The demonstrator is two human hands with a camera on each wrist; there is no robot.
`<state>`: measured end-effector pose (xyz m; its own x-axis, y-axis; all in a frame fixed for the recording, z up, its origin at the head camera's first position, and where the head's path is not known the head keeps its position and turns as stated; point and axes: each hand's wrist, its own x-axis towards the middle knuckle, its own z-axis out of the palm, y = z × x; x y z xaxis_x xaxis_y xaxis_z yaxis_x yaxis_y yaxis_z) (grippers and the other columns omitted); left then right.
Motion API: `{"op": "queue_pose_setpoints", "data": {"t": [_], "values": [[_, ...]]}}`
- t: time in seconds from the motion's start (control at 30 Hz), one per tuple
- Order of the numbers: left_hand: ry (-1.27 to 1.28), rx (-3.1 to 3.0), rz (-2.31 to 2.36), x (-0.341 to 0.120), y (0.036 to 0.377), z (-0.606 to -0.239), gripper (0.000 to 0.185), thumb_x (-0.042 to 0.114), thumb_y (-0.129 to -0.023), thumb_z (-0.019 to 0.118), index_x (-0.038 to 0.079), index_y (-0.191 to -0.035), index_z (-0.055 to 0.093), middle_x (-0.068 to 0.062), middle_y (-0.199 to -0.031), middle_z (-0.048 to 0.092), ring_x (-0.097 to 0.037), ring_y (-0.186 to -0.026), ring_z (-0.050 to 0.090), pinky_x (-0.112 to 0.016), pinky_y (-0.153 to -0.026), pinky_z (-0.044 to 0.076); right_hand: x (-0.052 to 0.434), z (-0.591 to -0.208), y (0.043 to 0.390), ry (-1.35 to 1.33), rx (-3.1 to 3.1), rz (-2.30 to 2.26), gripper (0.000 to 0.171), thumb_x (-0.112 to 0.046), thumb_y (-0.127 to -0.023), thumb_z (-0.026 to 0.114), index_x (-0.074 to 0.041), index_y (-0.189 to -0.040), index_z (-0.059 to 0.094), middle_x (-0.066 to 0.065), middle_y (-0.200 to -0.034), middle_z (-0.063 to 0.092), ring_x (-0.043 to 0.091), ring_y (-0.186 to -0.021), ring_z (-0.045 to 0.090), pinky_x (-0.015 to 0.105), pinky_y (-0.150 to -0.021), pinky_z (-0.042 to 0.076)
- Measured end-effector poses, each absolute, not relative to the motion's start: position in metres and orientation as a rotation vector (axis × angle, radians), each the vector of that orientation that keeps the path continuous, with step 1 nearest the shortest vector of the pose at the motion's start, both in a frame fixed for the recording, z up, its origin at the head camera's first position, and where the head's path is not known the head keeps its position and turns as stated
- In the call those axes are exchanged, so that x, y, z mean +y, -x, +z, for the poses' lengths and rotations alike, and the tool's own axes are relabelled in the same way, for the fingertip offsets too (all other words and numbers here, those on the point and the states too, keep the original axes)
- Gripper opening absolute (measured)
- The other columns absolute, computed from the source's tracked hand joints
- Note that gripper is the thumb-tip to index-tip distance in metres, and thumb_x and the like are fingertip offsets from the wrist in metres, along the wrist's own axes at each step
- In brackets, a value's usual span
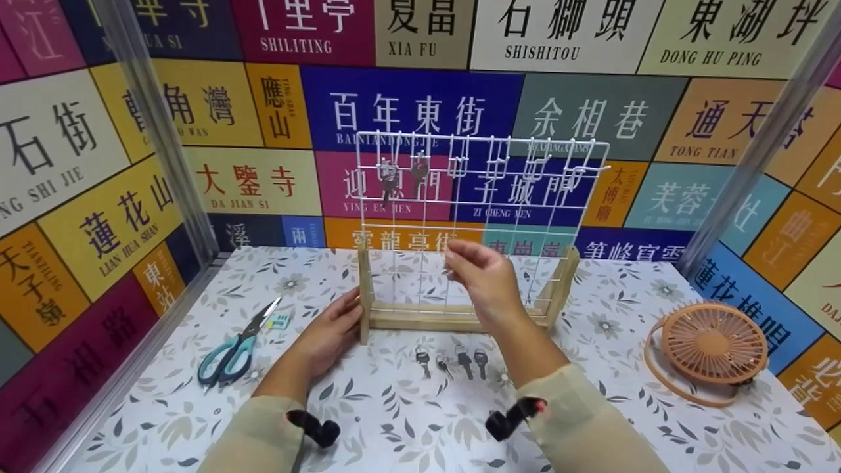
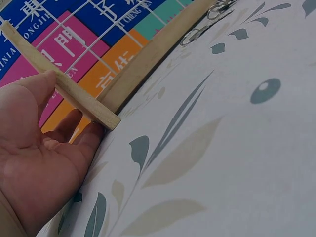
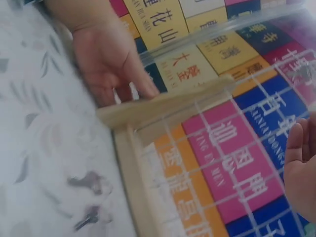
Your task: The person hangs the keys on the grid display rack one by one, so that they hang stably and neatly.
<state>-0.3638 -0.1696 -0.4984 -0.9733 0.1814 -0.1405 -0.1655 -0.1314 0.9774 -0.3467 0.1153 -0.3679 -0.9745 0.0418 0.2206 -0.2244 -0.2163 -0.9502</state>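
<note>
Our left hand [image 1: 332, 328] rests relaxed against the rack's wooden post [image 1: 363, 289] (fingers straight); our raised right hand [image 1: 483, 276] pinches something small we cannot make out, at the wire grid [image 1: 525, 197].

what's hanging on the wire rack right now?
Two keys hang on the upper left hooks of the wire rack. The other hooks look bare. The right hand covers part of the lower grid, so that patch is unseen.
</note>
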Motion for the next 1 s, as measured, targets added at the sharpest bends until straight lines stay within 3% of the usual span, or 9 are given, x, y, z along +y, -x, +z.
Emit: {"op": "queue_pose_setpoints", "data": {"t": [0.43, 0.83, 1.0], "values": [[-0.018, 1.895, 2.198, -0.17, 0.364, -0.497, 0.053, 0.029, -0.11, 0.06, 0.04, -0.16, 0.047, 0.003, -0.173, 0.039, -0.024, -0.161, 0.038, -0.045, -0.135, 0.031, 0.174, -0.426, 0.329, -0.112, -2.343, 2.07, 0.025, -0.018, -0.099, 0.078, -0.009, -0.122, 0.079, 0.005, -0.107, 0.076, 0.02, -0.094, 0.071, 0.025, -0.085, 0.066], [-0.055, 1.88, 2.229, -0.167, 0.365, -0.499, 0.053, 0.024, -0.112, 0.057, 0.034, -0.162, 0.045, -0.001, -0.172, 0.04, -0.028, -0.162, 0.038, -0.045, -0.136, 0.03, 0.207, -0.471, 0.341, -0.03, -2.513, 2.085, 0.036, -0.011, -0.096, 0.079, -0.001, -0.13, 0.074, -0.001, -0.101, 0.079, 0.015, -0.086, 0.07, 0.027, -0.076, 0.061], [-0.022, 1.859, 2.239, -0.168, 0.363, -0.498, 0.052, 0.024, -0.111, 0.059, 0.036, -0.16, 0.048, 0.001, -0.171, 0.042, -0.026, -0.161, 0.04, -0.045, -0.135, 0.031, 0.211, -0.482, 0.343, 0.027, -2.581, 2.061, 0.032, -0.011, -0.095, 0.08, -0.004, -0.125, 0.076, 0.008, -0.106, 0.08, 0.017, -0.085, 0.07, 0.026, -0.074, 0.058]]}}
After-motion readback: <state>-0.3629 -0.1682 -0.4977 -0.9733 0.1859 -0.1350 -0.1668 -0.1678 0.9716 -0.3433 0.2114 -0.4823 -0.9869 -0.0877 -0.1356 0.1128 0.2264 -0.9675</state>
